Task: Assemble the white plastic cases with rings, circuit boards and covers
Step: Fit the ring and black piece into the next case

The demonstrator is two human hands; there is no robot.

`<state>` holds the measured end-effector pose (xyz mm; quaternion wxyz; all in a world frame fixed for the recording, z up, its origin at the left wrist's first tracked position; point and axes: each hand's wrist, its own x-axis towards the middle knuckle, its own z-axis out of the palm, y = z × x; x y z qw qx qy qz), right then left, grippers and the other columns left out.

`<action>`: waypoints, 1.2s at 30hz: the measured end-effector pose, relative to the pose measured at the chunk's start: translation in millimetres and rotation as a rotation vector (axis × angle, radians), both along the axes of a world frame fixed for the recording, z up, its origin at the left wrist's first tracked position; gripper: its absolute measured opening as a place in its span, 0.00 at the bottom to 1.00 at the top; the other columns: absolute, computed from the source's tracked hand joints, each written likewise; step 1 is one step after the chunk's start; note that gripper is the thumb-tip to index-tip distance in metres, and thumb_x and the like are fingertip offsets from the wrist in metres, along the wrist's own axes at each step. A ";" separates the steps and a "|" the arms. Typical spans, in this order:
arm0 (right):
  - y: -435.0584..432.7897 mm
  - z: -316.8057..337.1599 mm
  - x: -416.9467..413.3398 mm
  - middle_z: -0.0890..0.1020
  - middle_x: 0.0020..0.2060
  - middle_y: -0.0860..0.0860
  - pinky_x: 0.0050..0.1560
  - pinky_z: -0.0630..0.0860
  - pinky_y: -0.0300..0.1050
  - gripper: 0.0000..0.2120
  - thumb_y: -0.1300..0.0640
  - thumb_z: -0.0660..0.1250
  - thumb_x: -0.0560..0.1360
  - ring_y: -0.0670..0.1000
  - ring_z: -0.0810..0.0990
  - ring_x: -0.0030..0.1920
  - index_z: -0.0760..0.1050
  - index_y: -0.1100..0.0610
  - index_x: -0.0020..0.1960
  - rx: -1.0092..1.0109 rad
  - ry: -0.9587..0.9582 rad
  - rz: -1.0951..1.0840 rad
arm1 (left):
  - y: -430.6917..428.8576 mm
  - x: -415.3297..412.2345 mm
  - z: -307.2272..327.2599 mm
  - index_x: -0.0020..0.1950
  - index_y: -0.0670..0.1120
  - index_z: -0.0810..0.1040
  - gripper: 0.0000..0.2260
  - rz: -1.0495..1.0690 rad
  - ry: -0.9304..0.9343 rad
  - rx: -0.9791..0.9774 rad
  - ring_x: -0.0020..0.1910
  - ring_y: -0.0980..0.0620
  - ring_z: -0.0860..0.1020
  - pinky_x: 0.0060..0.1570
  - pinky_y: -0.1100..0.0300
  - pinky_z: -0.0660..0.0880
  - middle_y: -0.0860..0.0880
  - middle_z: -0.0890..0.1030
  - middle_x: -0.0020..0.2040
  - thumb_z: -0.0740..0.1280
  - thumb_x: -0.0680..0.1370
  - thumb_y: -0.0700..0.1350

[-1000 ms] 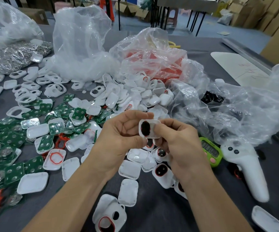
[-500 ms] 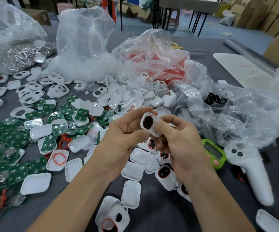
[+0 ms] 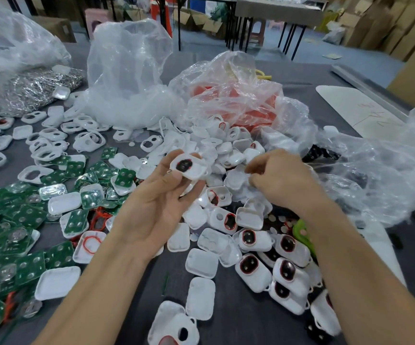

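The left hand [image 3: 161, 195] pinches a white case [image 3: 191, 168] just left of the pile of cases [image 3: 226, 150], long axis crosswise, red-ringed opening facing up. The right hand [image 3: 281, 178] curls into the pile, its grip unclear.

Left hand [image 3: 162, 192] palm-up (thumb pinching), right hand [image 3: 282, 179] curled

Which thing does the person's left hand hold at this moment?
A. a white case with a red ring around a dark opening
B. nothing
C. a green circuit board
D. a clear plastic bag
A: the left hand grips a white case, raised above the pile, and a red ring edges its dark opening.
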<state>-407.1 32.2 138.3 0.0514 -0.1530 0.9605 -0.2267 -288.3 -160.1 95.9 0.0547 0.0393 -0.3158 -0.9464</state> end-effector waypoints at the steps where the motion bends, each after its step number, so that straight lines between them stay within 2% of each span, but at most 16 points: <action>1: -5.6 -2.3 -4.1 0.86 0.50 0.47 0.47 0.77 0.33 0.07 0.56 0.73 0.77 0.44 0.82 0.44 0.85 0.50 0.53 0.064 -0.017 0.033 | -2.2 -0.7 -1.2 0.63 0.47 0.77 0.20 -0.003 -0.001 0.003 0.69 0.43 0.77 0.57 0.51 0.81 0.44 0.83 0.64 0.70 0.72 0.36; 2: -11.5 -5.8 -6.0 0.86 0.50 0.50 0.53 0.80 0.41 0.07 0.55 0.74 0.76 0.48 0.83 0.47 0.85 0.52 0.53 0.092 -0.017 0.047 | -3.8 -1.3 -2.1 0.63 0.47 0.78 0.20 -0.006 -0.005 0.001 0.71 0.42 0.76 0.57 0.51 0.81 0.44 0.83 0.64 0.71 0.71 0.37; 4: -21.3 -11.3 -3.8 0.85 0.43 0.51 0.51 0.82 0.50 0.03 0.55 0.73 0.74 0.54 0.83 0.46 0.83 0.53 0.46 0.127 0.029 0.044 | -5.6 -2.3 -3.8 0.62 0.47 0.78 0.21 -0.015 -0.014 0.004 0.73 0.42 0.74 0.57 0.51 0.81 0.44 0.82 0.64 0.72 0.70 0.38; 7: -24.2 -17.1 -1.8 0.82 0.35 0.50 0.44 0.79 0.49 0.09 0.53 0.72 0.75 0.55 0.81 0.41 0.79 0.52 0.37 0.121 0.126 0.011 | -5.7 -2.4 -3.9 0.62 0.46 0.78 0.19 -0.032 -0.012 0.007 0.74 0.40 0.73 0.59 0.51 0.80 0.43 0.82 0.65 0.70 0.72 0.37; 10: -15.2 -17.6 -2.5 0.84 0.33 0.47 0.42 0.80 0.48 0.11 0.52 0.70 0.80 0.49 0.81 0.35 0.84 0.53 0.40 -0.033 0.129 -0.042 | -5.0 -1.7 -3.7 0.61 0.46 0.78 0.18 -0.030 -0.034 -0.009 0.73 0.40 0.74 0.62 0.50 0.79 0.43 0.82 0.64 0.70 0.72 0.36; 12: -8.0 -14.2 0.8 0.81 0.29 0.47 0.37 0.77 0.44 0.12 0.54 0.72 0.79 0.45 0.77 0.30 0.84 0.56 0.38 -0.261 0.078 -0.049 | -3.7 -1.2 -3.2 0.62 0.46 0.78 0.20 -0.039 -0.058 -0.031 0.70 0.41 0.76 0.66 0.48 0.77 0.44 0.82 0.65 0.72 0.70 0.38; 15: -2.4 -3.2 19.6 0.87 0.35 0.50 0.37 0.77 0.36 0.03 0.61 0.77 0.73 0.42 0.80 0.33 0.86 0.55 0.41 -0.921 -0.227 -0.050 | 0.5 -0.3 -1.6 0.64 0.45 0.78 0.22 -0.094 -0.090 -0.063 0.59 0.46 0.82 0.63 0.50 0.79 0.44 0.83 0.63 0.72 0.70 0.39; 16: -1.7 -1.1 27.7 0.87 0.36 0.50 0.36 0.77 0.34 0.04 0.63 0.78 0.70 0.42 0.80 0.33 0.86 0.55 0.42 -1.080 -0.318 -0.023 | 2.3 0.3 -1.2 0.64 0.45 0.78 0.22 -0.123 -0.096 -0.074 0.57 0.47 0.82 0.61 0.52 0.80 0.43 0.83 0.62 0.73 0.70 0.40; 18: -2.4 -1.2 42.2 0.87 0.36 0.49 0.39 0.77 0.33 0.08 0.63 0.77 0.63 0.44 0.82 0.35 0.86 0.56 0.41 -1.220 -0.378 0.039 | 7.0 1.8 -0.2 0.65 0.44 0.78 0.22 -0.189 -0.110 -0.101 0.55 0.46 0.82 0.59 0.53 0.81 0.42 0.82 0.62 0.72 0.71 0.41; 20: -5.9 -1.1 52.2 0.85 0.38 0.49 0.43 0.78 0.36 0.08 0.62 0.78 0.59 0.47 0.81 0.39 0.87 0.54 0.37 -1.240 -0.332 0.087 | 11.6 3.4 1.6 0.66 0.42 0.79 0.20 -0.258 -0.133 -0.146 0.54 0.46 0.82 0.59 0.52 0.80 0.41 0.83 0.61 0.69 0.74 0.42; 22: -10.7 -1.8 56.8 0.81 0.41 0.50 0.45 0.76 0.36 0.09 0.62 0.79 0.57 0.48 0.79 0.43 0.87 0.52 0.36 -1.191 -0.259 0.121 | 15.4 4.8 2.3 0.69 0.39 0.77 0.23 -0.316 -0.153 -0.182 0.54 0.45 0.83 0.62 0.49 0.79 0.40 0.83 0.61 0.68 0.74 0.42; 25: -15.6 -8.5 58.6 0.81 0.44 0.47 0.46 0.78 0.39 0.14 0.70 0.81 0.63 0.47 0.81 0.46 0.88 0.51 0.38 -1.064 -0.127 0.169 | 18.9 5.9 2.7 0.72 0.38 0.75 0.26 -0.365 -0.148 -0.159 0.54 0.45 0.84 0.64 0.46 0.78 0.40 0.82 0.61 0.70 0.74 0.42; 29: -12.2 -19.1 63.9 0.86 0.46 0.44 0.49 0.79 0.35 0.16 0.71 0.77 0.69 0.46 0.85 0.51 0.89 0.50 0.41 -0.936 0.015 0.215 | 18.1 6.0 1.5 0.67 0.39 0.80 0.23 -0.369 -0.136 -0.157 0.53 0.46 0.84 0.60 0.49 0.81 0.40 0.83 0.61 0.71 0.72 0.42; 31: -9.4 -19.9 65.1 0.87 0.49 0.43 0.52 0.81 0.38 0.16 0.70 0.75 0.70 0.46 0.85 0.54 0.89 0.49 0.44 -0.899 -0.025 0.206 | 18.9 4.8 -0.6 0.66 0.39 0.81 0.23 -0.362 -0.139 -0.156 0.53 0.46 0.84 0.60 0.49 0.80 0.39 0.82 0.63 0.72 0.71 0.41; 33: -5.9 -18.5 65.2 0.87 0.51 0.45 0.55 0.83 0.46 0.17 0.69 0.74 0.72 0.47 0.85 0.55 0.88 0.48 0.50 -0.870 -0.136 0.191 | 21.0 3.8 -2.4 0.65 0.40 0.82 0.22 -0.362 -0.150 -0.152 0.54 0.45 0.84 0.60 0.49 0.80 0.38 0.82 0.64 0.72 0.71 0.41; 36: 2.5 -16.7 62.0 0.88 0.51 0.49 0.54 0.84 0.49 0.20 0.72 0.70 0.75 0.51 0.87 0.53 0.86 0.49 0.56 -0.956 -0.346 0.126 | 22.0 2.7 -3.2 0.65 0.40 0.82 0.22 -0.359 -0.156 -0.132 0.54 0.45 0.84 0.59 0.50 0.80 0.38 0.81 0.65 0.72 0.71 0.41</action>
